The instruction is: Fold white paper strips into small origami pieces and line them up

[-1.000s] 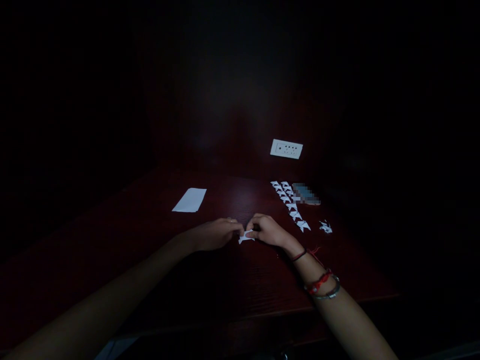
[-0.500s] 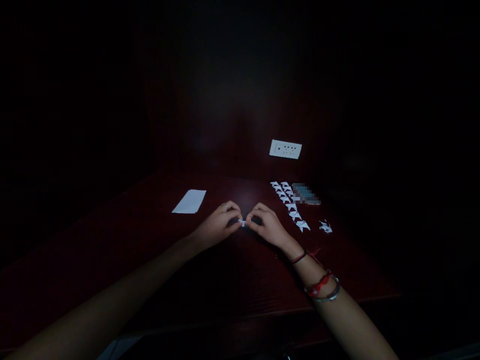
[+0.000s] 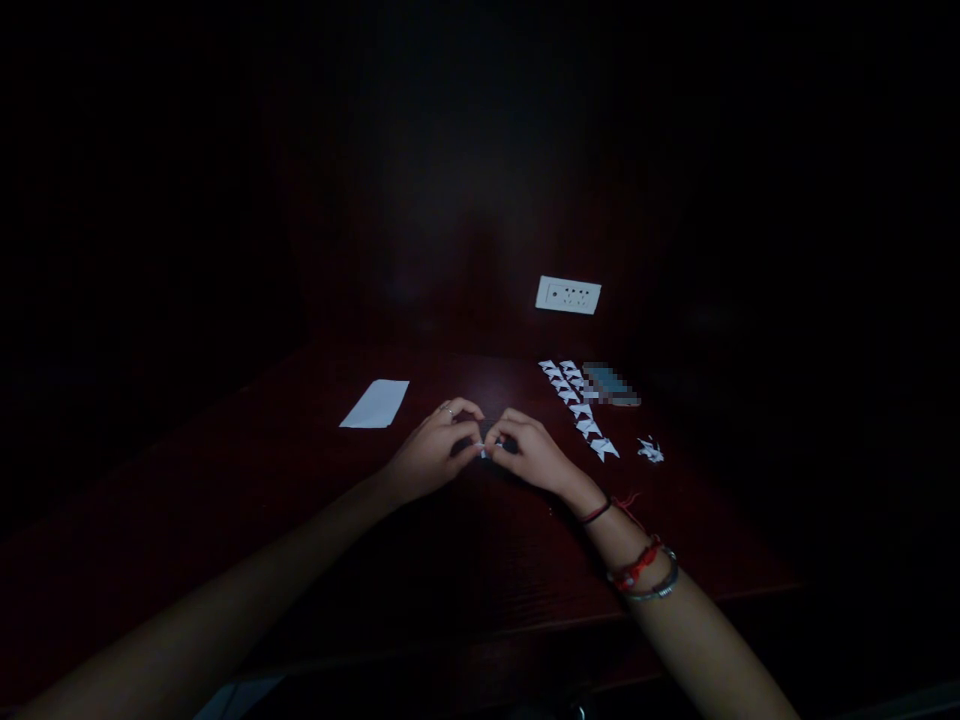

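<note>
Together, the left hand point(image 3: 431, 455) and the right hand point(image 3: 538, 455) pinch a small white paper piece point(image 3: 483, 453) between their fingers, over the middle of the dark red worktop point(image 3: 480, 545). Folded paper pieces point(image 3: 582, 411) lie in rows right; rectangular white paper point(image 3: 375, 404) lies left.

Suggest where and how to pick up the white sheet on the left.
Probably pinch the sheet by its near-right corner, coming low from the right: it lies flat on the table, so only thin edges offer purchase, and that corner faces the left grip.
</note>
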{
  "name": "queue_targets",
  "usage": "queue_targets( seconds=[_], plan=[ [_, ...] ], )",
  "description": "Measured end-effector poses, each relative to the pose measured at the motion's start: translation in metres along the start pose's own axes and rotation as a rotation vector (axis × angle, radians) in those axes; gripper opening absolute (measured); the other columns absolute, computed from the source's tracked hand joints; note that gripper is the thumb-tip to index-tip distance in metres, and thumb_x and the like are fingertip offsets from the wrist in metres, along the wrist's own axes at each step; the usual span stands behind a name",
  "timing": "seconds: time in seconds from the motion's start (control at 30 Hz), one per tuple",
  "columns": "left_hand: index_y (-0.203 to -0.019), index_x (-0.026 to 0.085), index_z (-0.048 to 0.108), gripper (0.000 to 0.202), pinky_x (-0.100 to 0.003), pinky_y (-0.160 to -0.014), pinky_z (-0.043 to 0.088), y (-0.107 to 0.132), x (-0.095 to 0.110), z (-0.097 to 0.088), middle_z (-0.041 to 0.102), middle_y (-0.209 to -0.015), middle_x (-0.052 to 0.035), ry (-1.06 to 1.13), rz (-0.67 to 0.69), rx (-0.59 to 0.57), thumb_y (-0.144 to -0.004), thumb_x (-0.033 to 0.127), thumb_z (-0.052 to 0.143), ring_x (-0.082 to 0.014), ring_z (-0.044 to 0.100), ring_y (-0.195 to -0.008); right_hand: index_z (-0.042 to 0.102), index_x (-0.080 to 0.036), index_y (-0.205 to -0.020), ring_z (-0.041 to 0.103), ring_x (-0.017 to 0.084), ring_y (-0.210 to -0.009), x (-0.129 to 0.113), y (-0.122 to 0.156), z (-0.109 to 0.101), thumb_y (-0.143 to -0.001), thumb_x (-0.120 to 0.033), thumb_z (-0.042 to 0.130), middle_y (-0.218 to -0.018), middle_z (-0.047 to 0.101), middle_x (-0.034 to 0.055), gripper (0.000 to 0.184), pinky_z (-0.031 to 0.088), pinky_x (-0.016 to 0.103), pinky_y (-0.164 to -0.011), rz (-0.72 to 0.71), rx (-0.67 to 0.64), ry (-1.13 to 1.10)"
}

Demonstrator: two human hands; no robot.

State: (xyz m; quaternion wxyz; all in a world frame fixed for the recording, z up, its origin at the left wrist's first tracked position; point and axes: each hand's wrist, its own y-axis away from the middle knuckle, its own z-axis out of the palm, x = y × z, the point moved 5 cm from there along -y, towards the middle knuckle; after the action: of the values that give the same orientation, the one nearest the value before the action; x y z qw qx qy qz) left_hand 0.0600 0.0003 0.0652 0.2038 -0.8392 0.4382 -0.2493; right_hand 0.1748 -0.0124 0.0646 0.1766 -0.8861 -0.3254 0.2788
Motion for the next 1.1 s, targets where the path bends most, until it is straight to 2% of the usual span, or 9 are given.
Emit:
queue_targets(
  seconds=[0.17,0.4,0.5,0.63,0.77,0.83,0.97,1.1],
  plan=[
    [-0.069,0.018,0.052,0.007,-0.033,-0.079,0.034,-0.001,0.001,-0.005,0.041,-0.099,-0.0019,-0.005,-0.013,0.023,-0.073,0.018,0.046,-0.0169,0.041,-0.091,0.053,-0.015,-0.071,0.042,0.009,-0.068,0.003,-0.001,-0.002,-0.072,-0.018,0.048,-0.072,0.045,-0.0004,0.006,0.031,0.021,-0.064,0.0,-0.002,0.028],
    [-0.07,0.017,0.051,0.01,-0.03,-0.078,0.035,0.003,-0.025,-0.02,0.042,-0.095,-0.0017,0.034,-0.09,0.13,-0.076,0.021,0.044,-0.0153,0.043,-0.088,0.052,-0.015,-0.067,0.042,0.009,-0.067,0.023,0.004,-0.008,-0.07,-0.012,0.047,-0.07,0.046,-0.0006,0.006,0.032,0.021,-0.063,0.03,0.059,0.047],
    [-0.071,0.018,0.052,0.01,-0.031,-0.078,0.035,0.002,-0.029,-0.016,0.042,-0.094,-0.0012,0.047,-0.09,0.114,-0.076,0.023,0.045,-0.0152,0.044,-0.087,0.053,-0.015,-0.072,0.042,0.009,-0.068,0.022,0.004,-0.014,-0.074,-0.015,0.045,-0.071,0.046,0.0001,0.008,0.033,0.021,-0.063,0.055,0.133,0.015],
    [-0.072,0.018,0.053,0.01,-0.029,-0.077,0.036,0.0,-0.022,-0.008,0.044,-0.091,-0.0007,0.054,-0.072,0.089,-0.076,0.023,0.046,-0.0145,0.045,-0.085,0.055,-0.017,-0.08,0.043,0.01,-0.072,0.01,0.003,-0.014,-0.075,-0.022,0.047,-0.075,0.047,0.0008,0.011,0.033,0.022,-0.066,0.012,0.102,0.002],
    [-0.074,0.019,0.053,0.009,-0.029,-0.077,0.036,0.0,-0.015,-0.002,0.045,-0.091,-0.0003,0.031,-0.066,0.068,-0.076,0.021,0.045,-0.014,0.045,-0.084,0.055,-0.017,-0.079,0.043,0.01,-0.072,0.008,0.003,-0.007,-0.076,-0.022,0.046,-0.076,0.047,0.0007,0.011,0.031,0.023,-0.068,0.005,0.041,0.06],
    [-0.08,0.02,0.053,0.009,-0.03,-0.078,0.036,0.001,-0.012,-0.002,0.045,-0.093,-0.0007,0.001,-0.058,0.081,-0.075,0.02,0.046,-0.0149,0.045,-0.087,0.054,-0.016,-0.078,0.043,0.01,-0.071,0.01,0.003,-0.005,-0.077,-0.02,0.044,-0.075,0.047,0.0008,0.011,0.03,0.024,-0.067,0.014,0.024,0.081],
    [-0.096,0.021,0.05,0.022,-0.035,-0.082,0.034,0.001,-0.003,-0.007,0.041,-0.103,-0.0041,-0.109,0.003,0.141,-0.074,0.017,0.048,-0.0189,0.04,-0.096,0.052,-0.015,-0.076,0.042,0.011,-0.072,0.012,0.003,-0.004,-0.077,-0.019,0.042,-0.076,0.046,0.0011,0.012,0.029,0.024,-0.067,0.022,0.003,0.131],
    [-0.08,0.019,0.055,0.01,-0.038,-0.081,0.034,0.0,0.004,-0.006,0.041,-0.106,-0.0043,-0.208,0.068,0.096,-0.075,0.017,0.046,-0.0206,0.039,-0.098,0.051,-0.016,-0.076,0.042,0.012,-0.075,0.008,0.003,-0.005,-0.078,-0.02,0.041,-0.077,0.046,0.0012,0.012,0.028,0.025,-0.07,0.002,-0.016,0.197]
  ],
)
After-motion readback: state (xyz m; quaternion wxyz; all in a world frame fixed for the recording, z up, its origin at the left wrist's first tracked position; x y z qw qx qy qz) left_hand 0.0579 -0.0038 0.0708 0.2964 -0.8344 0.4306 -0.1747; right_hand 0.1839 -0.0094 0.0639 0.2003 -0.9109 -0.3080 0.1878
